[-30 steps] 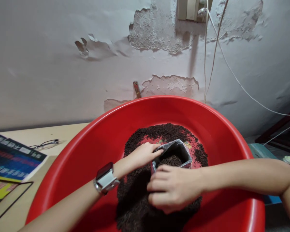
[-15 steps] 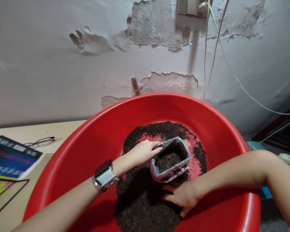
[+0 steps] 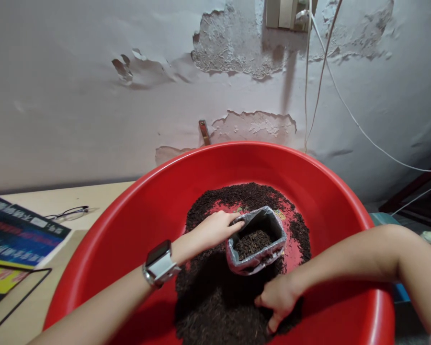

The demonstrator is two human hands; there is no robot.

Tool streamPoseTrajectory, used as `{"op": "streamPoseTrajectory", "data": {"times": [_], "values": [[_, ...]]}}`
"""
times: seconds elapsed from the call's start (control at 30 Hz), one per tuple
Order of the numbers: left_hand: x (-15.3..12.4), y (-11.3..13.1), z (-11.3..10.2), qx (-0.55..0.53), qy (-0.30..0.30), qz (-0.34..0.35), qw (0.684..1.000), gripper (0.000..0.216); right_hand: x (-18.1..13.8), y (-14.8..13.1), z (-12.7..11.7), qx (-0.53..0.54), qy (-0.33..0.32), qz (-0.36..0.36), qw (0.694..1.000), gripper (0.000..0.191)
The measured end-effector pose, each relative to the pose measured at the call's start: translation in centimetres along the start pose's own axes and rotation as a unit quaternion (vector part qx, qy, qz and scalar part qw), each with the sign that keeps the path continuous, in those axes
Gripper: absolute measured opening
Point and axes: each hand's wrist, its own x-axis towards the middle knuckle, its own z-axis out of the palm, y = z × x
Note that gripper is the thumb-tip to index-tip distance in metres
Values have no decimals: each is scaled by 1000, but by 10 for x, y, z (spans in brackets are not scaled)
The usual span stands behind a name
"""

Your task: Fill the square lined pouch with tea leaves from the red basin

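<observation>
A foil-lined bag (image 3: 255,268) with a squared open mouth stands inside the red basin (image 3: 158,182), partly filled with dark loose grains. My left hand (image 3: 219,227) is closed on the bag's left rim, its thumb side over the edge. Dark brown loose grains (image 3: 219,316), like crumbled tea or soil, are heaped on the basin floor in front of the bag. My right hand (image 3: 278,294) is dug into the right side of this heap, fingers curled down around some grains. Its fingertips are buried, so the amount held is hidden.
To the left, glasses (image 3: 72,213) and printed booklets (image 3: 25,230) lie on the pale table (image 3: 104,191). Behind the basin rises a peeling wall (image 3: 75,96). White cables (image 3: 325,57) hang at the right from a wall socket (image 3: 289,14).
My right hand has gone from spread fingers on the heap to curled fingers deeper in it, slightly lower and to the right. My left hand keeps its hold on the bag.
</observation>
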Motion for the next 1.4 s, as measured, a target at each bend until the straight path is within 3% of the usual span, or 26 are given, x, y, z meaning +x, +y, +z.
{"op": "streamPoseTrajectory", "data": {"times": [0.13, 0.23, 0.4, 0.5, 0.57, 0.7, 0.83, 0.93, 1.03, 1.1, 1.2, 1.27, 1.4], "values": [[0, 1, -1, 0, -1, -3, 1000, 36, -15, -19, -18, -75, 75, -71, 992, 49], [-2, 3, -2, 2, -2, -4, 1000, 37, -31, -27, -33, -83, 165, -132, 974, 43], [-1, 1, 0, -7, 15, 6, 1000, 35, -67, -21, -67, 66, 288, -243, 924, 28], [1, -2, 1, -19, 8, 14, 1000, 33, -84, -10, -84, 89, 399, -207, 889, 19], [2, -3, 2, -20, 5, 21, 1000, 31, -86, -1, -90, 12, 456, -141, 879, 24], [2, -1, 2, -21, 6, 14, 1000, 33, -76, 10, -86, -183, 479, -53, 857, 35], [0, 0, 2, -25, 0, 10, 1000, 34, -67, -1, -76, -274, 524, -106, 799, 29], [-1, 2, 1, -16, 14, 7, 1000, 35, -56, -19, -58, -297, 495, -230, 783, 33], [-2, 4, -1, -9, 11, 5, 1000, 35, -37, -26, -27, -289, 407, -304, 812, 32], [-2, 5, -1, -3, 4, 1, 1000, 35, -23, -19, -8, -276, 325, -276, 861, 41], [-1, 4, -1, 14, 1, -7, 1000, 37, -8, 0, 7, -226, 185, -165, 942, 64], [0, 3, -1, 25, 4, -7, 1000, 38, -3, 9, 8, -191, 121, -114, 967, 71], [0, 3, 0, 18, 5, -1, 1000, 37, -1, 9, 3, -134, 58, -66, 987, 72]]}}
